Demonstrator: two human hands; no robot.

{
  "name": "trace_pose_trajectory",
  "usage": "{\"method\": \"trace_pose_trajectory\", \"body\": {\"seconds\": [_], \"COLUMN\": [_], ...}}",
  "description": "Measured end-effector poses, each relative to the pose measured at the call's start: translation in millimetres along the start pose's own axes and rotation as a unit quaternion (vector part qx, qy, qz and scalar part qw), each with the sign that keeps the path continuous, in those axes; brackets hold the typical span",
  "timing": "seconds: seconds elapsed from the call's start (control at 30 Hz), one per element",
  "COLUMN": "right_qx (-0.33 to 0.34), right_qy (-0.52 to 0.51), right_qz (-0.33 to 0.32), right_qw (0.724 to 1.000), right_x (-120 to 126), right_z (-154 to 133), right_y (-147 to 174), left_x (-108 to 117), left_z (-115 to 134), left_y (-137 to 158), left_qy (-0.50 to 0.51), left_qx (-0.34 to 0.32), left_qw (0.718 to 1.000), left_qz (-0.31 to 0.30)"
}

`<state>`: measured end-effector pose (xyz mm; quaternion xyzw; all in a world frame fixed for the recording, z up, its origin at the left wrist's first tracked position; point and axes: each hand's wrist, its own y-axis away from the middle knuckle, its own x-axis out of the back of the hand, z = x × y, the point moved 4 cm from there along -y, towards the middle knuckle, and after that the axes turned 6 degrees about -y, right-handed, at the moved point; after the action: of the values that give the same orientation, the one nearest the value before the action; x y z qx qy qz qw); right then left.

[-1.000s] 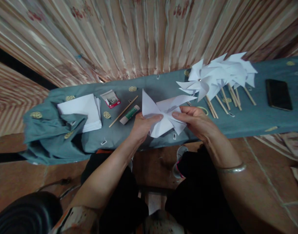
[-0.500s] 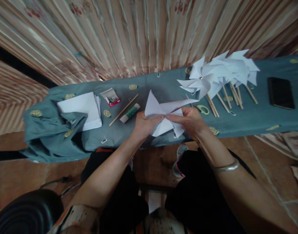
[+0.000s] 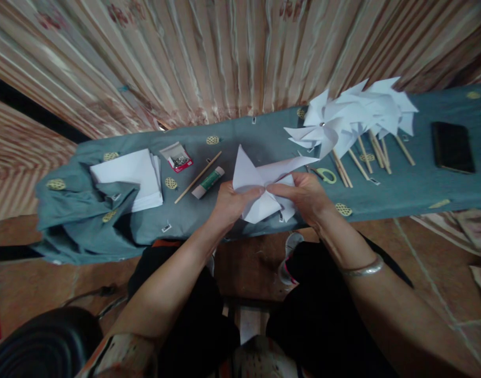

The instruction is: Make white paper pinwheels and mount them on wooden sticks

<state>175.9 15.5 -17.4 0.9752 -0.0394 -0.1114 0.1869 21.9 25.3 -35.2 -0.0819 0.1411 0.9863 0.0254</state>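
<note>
Between my hands is a white paper pinwheel (image 3: 259,207), its folded points meeting at the centre. My left hand (image 3: 232,202) grips its left side, the thumb pressing near the middle. From the right, my right hand (image 3: 309,197) pinches it, with that thumb also at the centre. Whether a pin sits under the thumbs is hidden. Just left of my left hand lie a green-and-white glue stick (image 3: 207,182) and a thin wooden stick (image 3: 198,177). Scissors with pale green handles (image 3: 327,176) rest beyond my right hand, partly covered by the paper.
A red box of metal pins (image 3: 178,159) lies open beside a stack of white paper (image 3: 126,176) on the green cloth (image 3: 193,220). Several pinwheels on sticks (image 3: 358,115) are piled at the right, near a dark phone (image 3: 453,147). A pleated curtain (image 3: 224,58) hangs behind.
Both hands keep the same hold on the pinwheel, thumbs at its centre. The whole view has shifted very slightly; nothing else has visibly moved.
</note>
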Motion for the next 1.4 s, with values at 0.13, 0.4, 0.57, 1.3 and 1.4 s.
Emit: {"method": "trace_pose_trajectory", "body": {"seconds": [0.13,0.4,0.57,1.3,1.4], "right_qx": [-0.002,0.079,0.265,0.396,0.410], "right_qy": [-0.004,0.055,0.136,0.324,0.344], "right_qz": [0.001,-0.025,0.077,0.017,0.049], "right_qw": [1.000,0.995,0.951,0.859,0.843], "right_x": [0,5,20,12,12], "right_z": [1,-1,-14,-21,-19], "right_y": [0,-3,5,26,24], "left_x": [0,0,3,-8,-10], "left_z": [-1,2,5,10,8], "left_y": [-1,-3,-10,-11,-10], "left_qy": [0.000,0.054,0.134,0.143,0.139], "left_qx": [-0.005,0.005,0.012,0.018,0.016], "left_qw": [1.000,0.998,0.989,0.989,0.990], "left_qz": [-0.006,0.028,0.053,0.039,0.033]}}
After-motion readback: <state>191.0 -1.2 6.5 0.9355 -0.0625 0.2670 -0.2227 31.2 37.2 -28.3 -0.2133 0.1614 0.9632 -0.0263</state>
